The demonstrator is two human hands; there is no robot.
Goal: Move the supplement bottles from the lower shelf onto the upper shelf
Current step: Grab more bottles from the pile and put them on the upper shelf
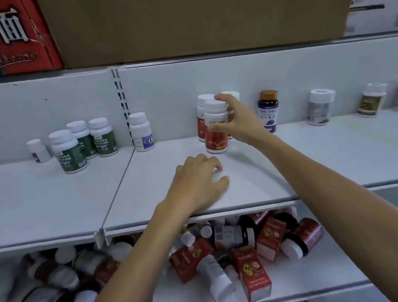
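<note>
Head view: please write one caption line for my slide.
Right hand grips a red-label bottle standing on the upper shelf.

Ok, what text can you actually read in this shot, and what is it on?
"肉面": big white characters on the red carton above the upper shelf; the character before them is cut off.
Small white line below them: blurred.
Unreadable: red-labelled bottle in the right hand.
Too blurred: green-labelled bottles, purple-labelled bottle, red boxes on the lower shelf.
</note>
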